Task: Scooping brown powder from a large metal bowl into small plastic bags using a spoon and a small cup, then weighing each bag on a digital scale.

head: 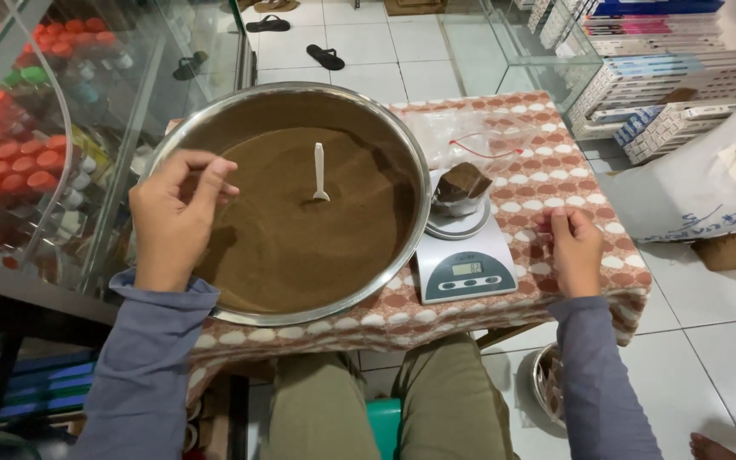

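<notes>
A small table (606, 273) under a brown and white patterned cloth was seen from above, and most of it was taken up by a wide steel basin (215, 128) filled with fine brown powder (300, 238). A white plastic spoon (319, 170) was stuck upright near the powder's middle. Just beside the basin's right rim, a digital kitchen scale (466, 260) was set, and on its pan a small clear bag (460, 187) partly filled with powder was stood. Loose clear bags (470, 136) were laid behind it.

The left hand (176, 217) was held over the basin's left edge, fingers curled loosely together; whether anything was pinched in them could not be told. The right hand (574, 251) was rested on the cloth right of the scale, fingertips drawn together, perhaps on a thin bag, though this could not be made out.

For the weighing to be done well, it was judged that powder should be added in small spoonfuls, the bag kept upright and centred on the pan, and the basin kept off the scale
</notes>
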